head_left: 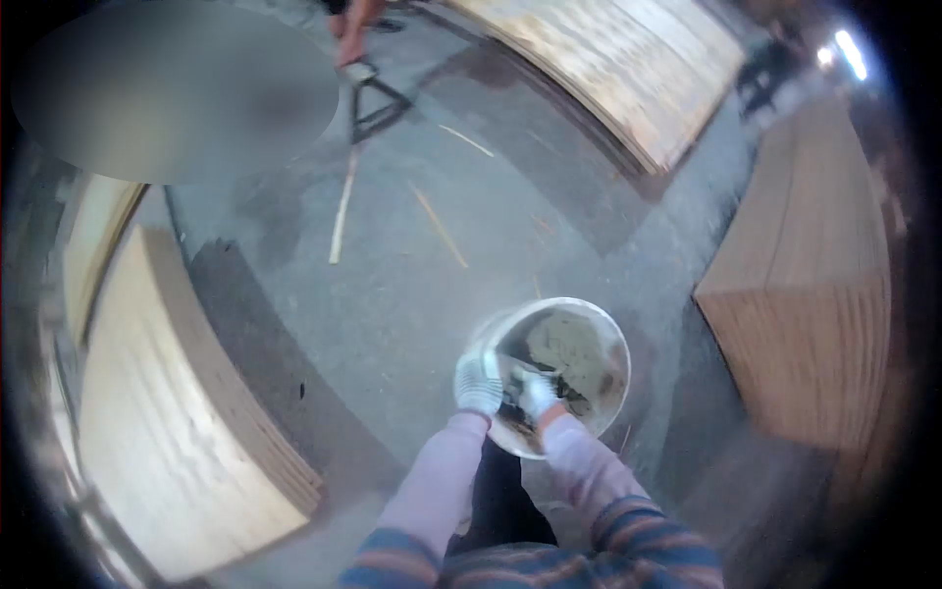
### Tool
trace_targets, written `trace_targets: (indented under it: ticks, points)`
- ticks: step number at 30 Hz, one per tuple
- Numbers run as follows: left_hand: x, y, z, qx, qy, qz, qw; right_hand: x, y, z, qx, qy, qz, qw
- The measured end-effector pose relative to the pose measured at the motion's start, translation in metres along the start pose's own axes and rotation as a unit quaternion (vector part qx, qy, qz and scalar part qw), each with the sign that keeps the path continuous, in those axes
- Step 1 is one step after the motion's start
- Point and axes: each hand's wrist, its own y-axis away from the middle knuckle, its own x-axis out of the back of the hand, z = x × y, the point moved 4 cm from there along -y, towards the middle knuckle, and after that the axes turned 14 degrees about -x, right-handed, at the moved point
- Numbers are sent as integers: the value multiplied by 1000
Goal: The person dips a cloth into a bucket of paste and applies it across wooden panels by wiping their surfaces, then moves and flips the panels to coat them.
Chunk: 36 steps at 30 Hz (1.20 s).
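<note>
A round white bucket (626,368) stands in front of me, with pale, lumpy material (574,348) and darker patches inside. My left hand (479,381), in a whitish glove, is at the bucket's left rim, its fingers blurred against the rim. Inside the bucket's opening, my right hand (538,393), also gloved, has its fingers bent together over the dark part of the contents. Whatever it holds is too blurred to name.
Stacks of wooden sheets stand at the left (177,412), the top (608,69) and the right (805,324). Thin wood strips (341,211) lie on the grey floor (392,334). Another person's hand (355,34) is near a dark triangular frame (378,123) at the top.
</note>
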Motion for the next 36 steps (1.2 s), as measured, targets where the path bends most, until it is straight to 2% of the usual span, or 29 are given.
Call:
trace_targets:
  ticks: [1,2,3,4,5,6,7,8,9,10,11,12,13,15,16,17,18,19,21,23,24,25,27,30,31,32,33,34,36]
  points:
    - [-9,9,-24,-75,-4,61,995,9,14,-6,43,11,-42,998]
    - [-3,24,-45,-67,-57,65,994,4,56,-4,-3,26,-59,998]
    - [17,47,-61,-44,-111,66,991,30,89,-19,54,153,-36,986]
    - [74,71,-47,36,-96,57,993,-12,143,-10,117,185,-59,974]
    - [103,105,-71,55,-118,100,986,-59,202,0,181,213,-80,957]
    - [138,145,-92,59,-132,119,982,-75,235,8,333,468,43,818]
    - [177,183,-117,56,-146,137,978,-68,246,18,368,446,23,815]
    - [213,225,-148,103,-173,132,971,-70,267,32,400,490,31,774]
    - [249,266,-180,143,-194,126,962,-90,271,51,404,486,22,774]
    - [288,306,-214,239,-224,133,935,-110,274,70,408,483,14,775]
    - [320,352,-246,331,-245,124,903,-123,279,102,369,437,1,820]
    - [328,406,-300,333,-306,195,870,-133,285,136,329,385,-6,863]
    - [369,447,-301,356,-359,157,849,-162,281,178,329,423,-2,844]
    - [413,523,-356,466,-367,207,778,-234,261,271,406,621,-2,670]
    - [440,551,-375,491,-355,200,770,-269,251,318,453,685,-2,571]
    - [467,574,-391,511,-344,188,765,-290,221,358,211,428,-73,876]
    - [488,591,-411,524,-346,199,752,-342,223,395,395,637,-87,656]
    - [505,599,-436,534,-347,214,741,-387,220,434,527,770,-87,350]
    - [527,598,-486,505,-406,255,718,-435,157,466,433,694,-165,552]
    - [558,580,-527,516,-338,274,738,-502,114,501,264,534,-211,775]
    - [570,570,-549,521,-304,284,746,-536,94,508,320,557,-231,730]
    - [575,559,-568,545,-329,302,709,-571,71,516,372,577,-253,682]
    - [576,531,-587,587,-383,323,636,-631,27,525,297,518,-256,760]
    - [586,525,-584,641,-354,266,626,-713,-42,535,207,461,-446,739]
    - [593,530,-582,607,-339,246,675,-733,-71,537,129,453,-481,740]
    - [583,531,-587,576,-360,304,668,-751,-121,528,175,481,-427,745]
    - [582,527,-587,585,-395,290,646,-760,-168,505,355,612,-195,679]
    - [589,522,-582,604,-375,270,649,-792,-170,495,632,691,-87,339]
    - [593,519,-586,627,-368,247,641,-843,-175,505,712,665,-106,199]
